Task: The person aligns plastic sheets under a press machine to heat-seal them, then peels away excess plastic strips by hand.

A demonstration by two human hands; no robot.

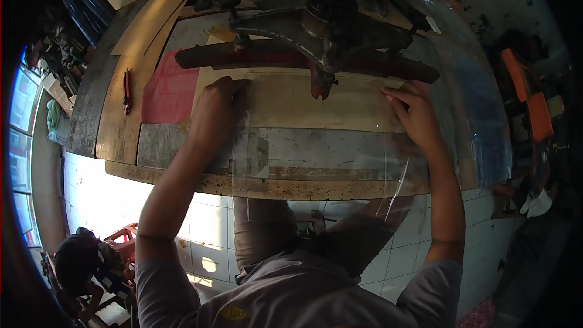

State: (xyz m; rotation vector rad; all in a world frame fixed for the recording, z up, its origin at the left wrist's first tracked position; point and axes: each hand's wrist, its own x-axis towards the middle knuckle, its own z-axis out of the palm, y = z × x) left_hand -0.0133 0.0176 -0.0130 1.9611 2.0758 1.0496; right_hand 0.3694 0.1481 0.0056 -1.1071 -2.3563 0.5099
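At the bottom of the frame I have the grey shirt nearest me, with the person's legs above it and white floor tiles to either side. A clear film spreads across the centre of the frame, lying over the front edge of the wooden worktable and drooping toward the lap; its creases catch the light at centre right.

I see 2 hands at the film. The left hand, left of centre, has its fingers curled inward, narrow, at the film's upper left. The right hand, right of centre, has thumb and index finger only slightly apart at the upper right. From here I cannot tell whether either hand actually pinches the film.

Between them lies a tan panel, with a pink-red sheet to its left and a red cutter farther left. Above the panel, the long bar of a dark metal press crosses the upper centre. Beyond, I make out cardboard at upper left and an orange seat-like object at far right.
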